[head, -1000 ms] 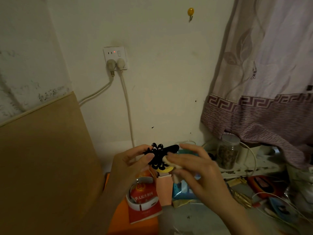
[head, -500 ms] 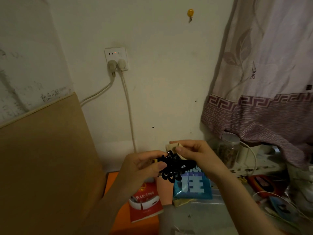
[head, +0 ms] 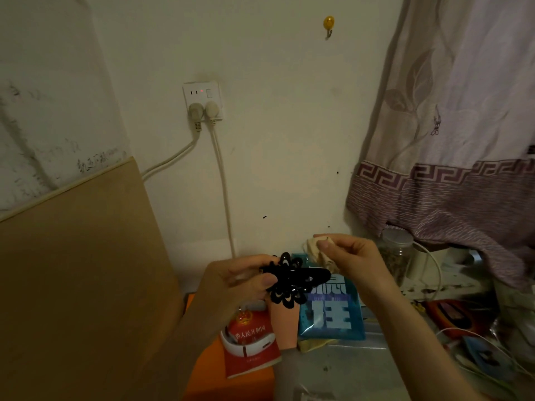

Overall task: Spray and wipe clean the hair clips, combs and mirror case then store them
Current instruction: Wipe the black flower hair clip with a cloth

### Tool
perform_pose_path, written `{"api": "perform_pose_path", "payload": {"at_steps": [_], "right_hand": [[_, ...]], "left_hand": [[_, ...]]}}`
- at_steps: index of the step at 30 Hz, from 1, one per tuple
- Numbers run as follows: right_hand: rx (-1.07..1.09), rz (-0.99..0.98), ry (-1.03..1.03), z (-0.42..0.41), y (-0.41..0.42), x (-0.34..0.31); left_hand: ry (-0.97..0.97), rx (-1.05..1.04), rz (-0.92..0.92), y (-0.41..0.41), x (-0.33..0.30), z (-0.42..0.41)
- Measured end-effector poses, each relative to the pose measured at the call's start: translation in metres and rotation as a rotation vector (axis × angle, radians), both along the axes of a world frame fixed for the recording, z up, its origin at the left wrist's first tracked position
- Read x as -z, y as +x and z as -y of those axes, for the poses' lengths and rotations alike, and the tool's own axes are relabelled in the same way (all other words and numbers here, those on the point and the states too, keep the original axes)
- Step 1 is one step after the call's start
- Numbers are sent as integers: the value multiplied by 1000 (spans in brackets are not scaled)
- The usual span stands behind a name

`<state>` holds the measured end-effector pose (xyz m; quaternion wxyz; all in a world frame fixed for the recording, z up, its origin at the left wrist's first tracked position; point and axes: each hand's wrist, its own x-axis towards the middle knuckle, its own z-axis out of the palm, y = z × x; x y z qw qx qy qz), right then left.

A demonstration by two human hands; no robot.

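Note:
A black lacy hair clip (head: 293,280) is held in the air above the cluttered table. My left hand (head: 237,280) pinches its left end between thumb and fingers. Just up and right of the clip, my right hand (head: 350,257) grips a small folded beige wipe (head: 317,251), which sits a little above the clip's right end. Whether the wipe touches the clip I cannot tell. No combs or mirror case can be made out.
Below the hands lie a red booklet with a white band (head: 249,341), a pink card (head: 285,325) and a blue packet (head: 333,316). A glass jar (head: 396,253) stands at right under the curtain (head: 451,140). A brown board (head: 78,285) leans at left. Cables (head: 223,183) hang from the wall socket.
The right hand with the wipe lifted off the clip and drew up and to the right. The left hand turned the clip and lowered it slightly rightwards.

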<state>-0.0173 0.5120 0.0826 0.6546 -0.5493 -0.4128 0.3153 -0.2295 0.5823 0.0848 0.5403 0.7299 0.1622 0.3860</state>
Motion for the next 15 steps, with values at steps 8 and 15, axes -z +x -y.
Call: {"api": "perform_pose_path", "payload": {"at_steps": [8, 15], "right_hand": [[62, -8, 101, 20, -14, -8], [189, 197, 133, 13, -40, 6]], "left_hand": [[-153, -155, 114, 1, 6, -4], [-171, -168, 91, 4, 6, 4]]}}
